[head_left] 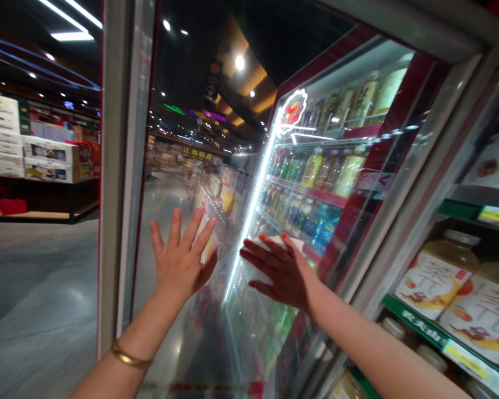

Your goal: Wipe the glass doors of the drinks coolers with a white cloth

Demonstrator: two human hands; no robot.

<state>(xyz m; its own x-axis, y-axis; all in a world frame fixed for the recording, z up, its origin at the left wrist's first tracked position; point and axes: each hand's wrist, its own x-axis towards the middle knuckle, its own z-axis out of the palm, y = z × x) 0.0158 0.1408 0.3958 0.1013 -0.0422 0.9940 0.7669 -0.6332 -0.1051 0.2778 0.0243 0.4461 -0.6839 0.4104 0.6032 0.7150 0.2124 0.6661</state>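
A glass cooler door (170, 160) in a metal frame stands in front of me. My left hand (178, 260), with a gold bangle (130, 356) on its wrist, is open with fingers spread, flat at the pane. My right hand (280, 269) lies flat at the pane with its fingers stretched out. A white cloth or tissue (298, 244) shows from under its fingers, between palm and glass; most of it is hidden. Across the pane, rows of bottles (314, 166) and a bright light strip (249, 221) appear, partly as reflections.
Shelves to the right hold large jars with white labels (430, 285) behind green price rails (416, 324). On the left, stacked white cartons (50, 158) stand on a display table (71, 202). Grey floor (41, 277) lies between the table and the door's metal edge (112, 183).
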